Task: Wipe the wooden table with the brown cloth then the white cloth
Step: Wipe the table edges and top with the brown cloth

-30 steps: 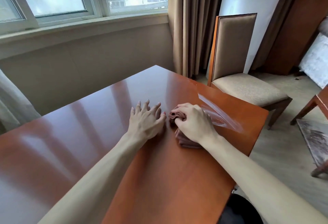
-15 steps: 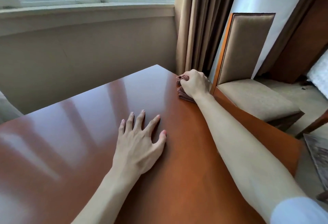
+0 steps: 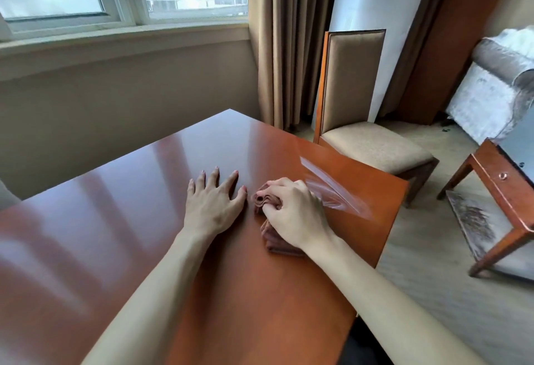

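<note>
On wooden table (image 3: 121, 220), right hand (image 3: 294, 214) grips bunched brown cloth (image 3: 267, 201).

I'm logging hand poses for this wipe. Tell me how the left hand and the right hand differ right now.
The left hand lies flat with fingers spread and straight; the right hand has its fingers curled. The left hand holds nothing and rests directly on the wooden table; the right hand grips the bunched brown cloth and sits on top of it. Both are palm down, side by side on the table, bare forearms in view.
</note>
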Motion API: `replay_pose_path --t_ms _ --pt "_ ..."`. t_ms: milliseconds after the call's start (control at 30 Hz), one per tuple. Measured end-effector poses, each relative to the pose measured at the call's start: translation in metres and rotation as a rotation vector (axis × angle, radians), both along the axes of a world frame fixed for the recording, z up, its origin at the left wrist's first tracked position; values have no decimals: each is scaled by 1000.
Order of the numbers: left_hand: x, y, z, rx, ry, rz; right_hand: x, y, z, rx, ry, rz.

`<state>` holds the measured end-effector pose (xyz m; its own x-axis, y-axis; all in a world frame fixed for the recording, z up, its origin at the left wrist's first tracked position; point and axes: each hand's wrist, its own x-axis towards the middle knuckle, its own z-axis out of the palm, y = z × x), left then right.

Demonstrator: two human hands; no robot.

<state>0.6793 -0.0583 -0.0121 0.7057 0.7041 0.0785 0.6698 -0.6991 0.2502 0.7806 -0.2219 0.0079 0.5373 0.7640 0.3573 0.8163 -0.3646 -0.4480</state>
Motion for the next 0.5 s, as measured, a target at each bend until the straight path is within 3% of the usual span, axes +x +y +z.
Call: replay_pose_path --t_ms 367,500 --pt "3 3 -8 30 -52 22 179 143 3 6 -32 -274" --pt "2 2 -6 25 -46 31 211 172 11 -23 -9 -359"
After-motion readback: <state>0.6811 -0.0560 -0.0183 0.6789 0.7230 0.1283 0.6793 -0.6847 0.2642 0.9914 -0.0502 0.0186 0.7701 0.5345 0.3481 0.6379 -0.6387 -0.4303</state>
